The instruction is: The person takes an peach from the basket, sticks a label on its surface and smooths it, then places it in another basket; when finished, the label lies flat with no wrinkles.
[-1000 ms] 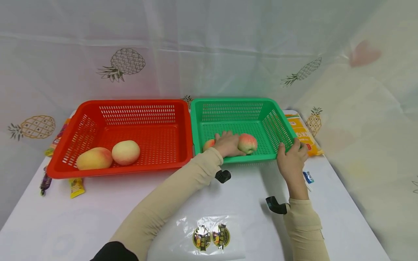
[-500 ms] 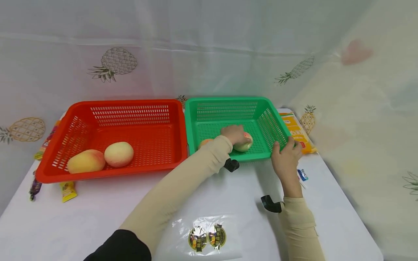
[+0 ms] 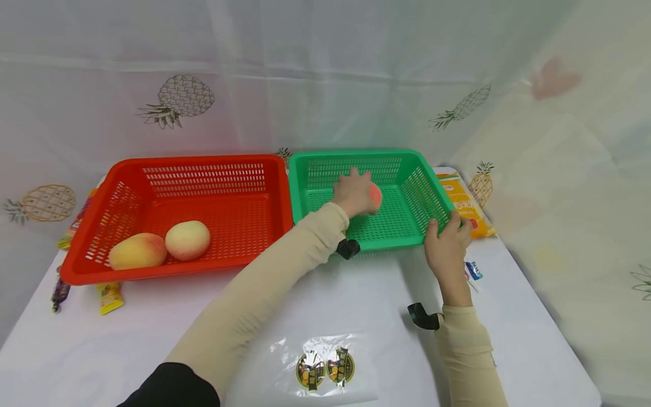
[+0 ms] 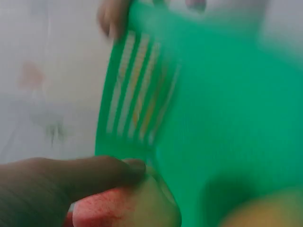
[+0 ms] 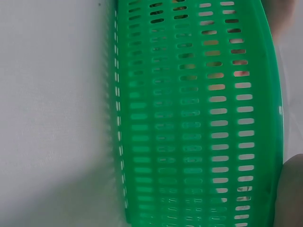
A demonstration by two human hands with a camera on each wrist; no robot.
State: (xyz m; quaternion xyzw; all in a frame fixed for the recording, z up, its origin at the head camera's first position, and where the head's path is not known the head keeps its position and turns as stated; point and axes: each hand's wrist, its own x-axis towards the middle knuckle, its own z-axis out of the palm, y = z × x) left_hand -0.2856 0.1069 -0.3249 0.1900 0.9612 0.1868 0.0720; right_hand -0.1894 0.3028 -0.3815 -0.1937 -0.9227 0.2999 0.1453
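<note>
- Head view: left hand (image 3: 353, 193) grasps a reddish fruit (image 3: 376, 196) over the green basket (image 3: 391, 220); right hand (image 3: 448, 246) grips this basket's near right corner.
- Left wrist view: the fruit, under the left hand, before the blurred basket.
- Right wrist view: right hand, partly visible, at the basket's rim.

Smooth, faintly glossy plastic is shown by the rectangular green slotted basket (image 3: 391, 244), just right of centre, and by the rectangular red slotted basket (image 3: 239, 217) at centre left. A matt skin is seen on the rounded red-and-pale-green fruit (image 4: 142, 203) low in the left wrist view. The flat, clear plastic bag (image 3: 325, 370) at bottom centre is streaked with bright glints. The long beige sleeves (image 3: 264, 308) are made of matt, wrinkled cloth.
</note>
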